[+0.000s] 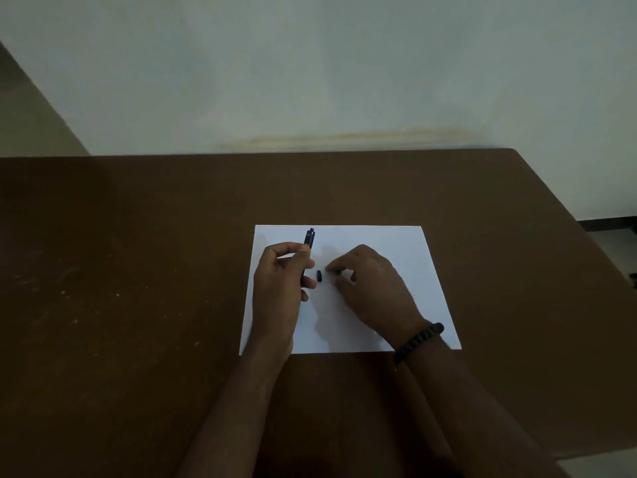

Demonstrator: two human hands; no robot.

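Note:
A white sheet of paper (396,250) lies on a brown table (138,270). Over its left half my left hand (279,288) grips a dark pen (309,239), whose upper end sticks out above the thumb and points away from me. A small dark pen part (319,275) lies on the paper between my hands. My right hand (372,288) hovers low over the middle of the sheet, and its fingertips pinch another small dark piece (336,271) just right of the loose part. What that piece is stays too small and dim to tell.
A pale wall (310,63) stands right behind the table's far edge. The table's right edge runs diagonally at the right, with floor beyond it. A dark beaded bracelet (418,341) sits on my right wrist. The scene is dimly lit.

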